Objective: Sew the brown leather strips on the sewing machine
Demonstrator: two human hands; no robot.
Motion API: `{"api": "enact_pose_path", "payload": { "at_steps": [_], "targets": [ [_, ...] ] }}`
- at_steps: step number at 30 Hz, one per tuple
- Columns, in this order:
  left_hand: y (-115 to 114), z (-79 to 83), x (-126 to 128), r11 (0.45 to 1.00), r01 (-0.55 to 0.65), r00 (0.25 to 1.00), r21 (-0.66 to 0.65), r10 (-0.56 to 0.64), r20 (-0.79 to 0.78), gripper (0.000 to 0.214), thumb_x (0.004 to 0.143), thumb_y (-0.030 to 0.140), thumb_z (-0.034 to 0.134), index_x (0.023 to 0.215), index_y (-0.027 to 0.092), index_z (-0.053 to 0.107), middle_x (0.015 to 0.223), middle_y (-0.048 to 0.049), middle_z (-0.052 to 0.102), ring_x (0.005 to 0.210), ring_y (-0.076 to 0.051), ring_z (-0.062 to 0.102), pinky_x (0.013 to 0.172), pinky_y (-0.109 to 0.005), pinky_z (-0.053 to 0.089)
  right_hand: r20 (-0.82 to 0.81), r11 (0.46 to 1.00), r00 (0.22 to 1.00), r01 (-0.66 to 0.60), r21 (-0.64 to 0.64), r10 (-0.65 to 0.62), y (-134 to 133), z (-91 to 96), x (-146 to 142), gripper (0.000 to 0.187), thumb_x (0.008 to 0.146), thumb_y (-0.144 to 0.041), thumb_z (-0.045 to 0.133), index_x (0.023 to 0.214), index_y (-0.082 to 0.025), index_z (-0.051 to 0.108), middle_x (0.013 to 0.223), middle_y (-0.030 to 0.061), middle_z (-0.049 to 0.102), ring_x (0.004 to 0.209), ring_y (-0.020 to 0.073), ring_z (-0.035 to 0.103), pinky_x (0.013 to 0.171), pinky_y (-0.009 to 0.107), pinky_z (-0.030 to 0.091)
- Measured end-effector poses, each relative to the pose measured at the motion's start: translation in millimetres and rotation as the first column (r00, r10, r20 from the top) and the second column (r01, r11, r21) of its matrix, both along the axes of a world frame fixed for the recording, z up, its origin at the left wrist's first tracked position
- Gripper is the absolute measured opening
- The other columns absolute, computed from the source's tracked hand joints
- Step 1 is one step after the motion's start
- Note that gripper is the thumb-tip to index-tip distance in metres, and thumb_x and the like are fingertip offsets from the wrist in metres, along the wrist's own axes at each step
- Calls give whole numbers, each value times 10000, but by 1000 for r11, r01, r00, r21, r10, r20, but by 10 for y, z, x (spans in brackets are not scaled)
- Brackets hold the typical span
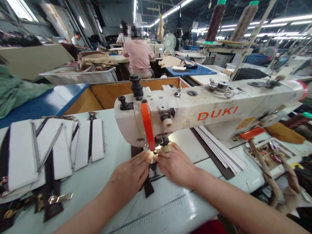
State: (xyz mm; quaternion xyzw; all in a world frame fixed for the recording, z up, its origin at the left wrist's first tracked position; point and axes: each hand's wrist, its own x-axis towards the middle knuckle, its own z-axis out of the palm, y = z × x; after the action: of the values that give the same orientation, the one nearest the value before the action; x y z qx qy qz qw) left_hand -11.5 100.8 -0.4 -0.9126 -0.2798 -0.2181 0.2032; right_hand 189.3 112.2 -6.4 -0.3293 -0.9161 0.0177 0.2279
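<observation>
At the needle of a white sewing machine [209, 104] marked DUKI, my two hands meet from either side. My left hand [133, 170] has its fingers held together, pressing on a dark strip [148, 188] whose tail comes out below the hand. My right hand [175, 164] is bent, with its fingertips gripping the work just right of the presser foot. A small lamp lights the fingertips. Most of the strip is hidden under my fingers and the machine head, and an orange guard [147, 126] hangs in front of the needle.
White panels [23, 156] with dark zippers lie piled at left, one with a gold zipper pull [59, 198]. White and brown strips [219, 152] rest under the machine arm. A tray of small tools [275, 152] stands at right. Thread cones [215, 21] rise behind; a person [137, 55] sits beyond.
</observation>
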Motion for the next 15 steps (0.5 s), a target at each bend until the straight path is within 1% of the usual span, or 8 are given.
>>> {"api": "enact_pose_path", "payload": {
  "at_steps": [3, 5, 8, 10, 13, 15],
  "targets": [
    [127, -44, -41, 999, -23, 1000, -22, 23, -15, 421, 986, 151, 248, 991, 82, 663, 990, -91, 720, 978, -167, 664, 881, -275, 528, -16, 1000, 1000, 22, 12, -22, 12, -25, -19, 181, 944, -153, 446, 892, -151, 619, 831, 44, 621, 864, 200, 478, 863, 359, 320],
    [190, -81, -68, 996, -57, 998, -75, 57, -4, 432, 990, 185, 237, 1001, 109, 662, 984, -83, 724, 958, -167, 674, 868, -290, 538, -12, 999, 999, 33, 27, -33, 17, -47, -23, 204, 951, -158, 438, 852, -156, 616, 810, 39, 615, 855, 198, 479, 858, 358, 323],
    [256, -129, -85, 984, -90, 995, -152, 96, 30, 429, 990, 218, 239, 1015, 129, 657, 995, -86, 722, 977, -172, 672, 893, -310, 530, -19, 998, 999, 47, 38, -47, 25, -65, -25, 224, 953, -170, 442, 809, -165, 613, 783, 32, 610, 848, 197, 480, 842, 352, 330],
    [285, -144, -76, 983, -93, 994, -158, 101, 47, 414, 986, 225, 253, 1021, 129, 655, 1010, -89, 719, 994, -173, 666, 907, -315, 524, -38, 998, 998, 46, 41, -45, 20, -62, -23, 216, 945, -167, 454, 813, -164, 624, 779, 33, 614, 845, 199, 482, 826, 347, 338],
    [248, -124, -55, 985, -104, 992, -136, 112, 51, 393, 973, 201, 280, 1015, 107, 659, 1016, -101, 719, 986, -181, 670, 896, -319, 532, -69, 998, 997, 34, 55, -30, -16, -36, -3, 199, 930, -168, 473, 831, -161, 646, 780, 42, 619, 822, 201, 481, 804, 345, 352],
    [111, -94, -64, 987, -116, 991, -112, 122, 53, 386, 959, 167, 287, 1025, 90, 659, 1043, -114, 712, 997, -180, 666, 891, -309, 536, -94, 997, 995, 23, 74, -16, -52, -15, 21, 193, 921, -171, 477, 847, -157, 655, 786, 55, 619, 807, 205, 476, 782, 343, 364]
  ]
}}
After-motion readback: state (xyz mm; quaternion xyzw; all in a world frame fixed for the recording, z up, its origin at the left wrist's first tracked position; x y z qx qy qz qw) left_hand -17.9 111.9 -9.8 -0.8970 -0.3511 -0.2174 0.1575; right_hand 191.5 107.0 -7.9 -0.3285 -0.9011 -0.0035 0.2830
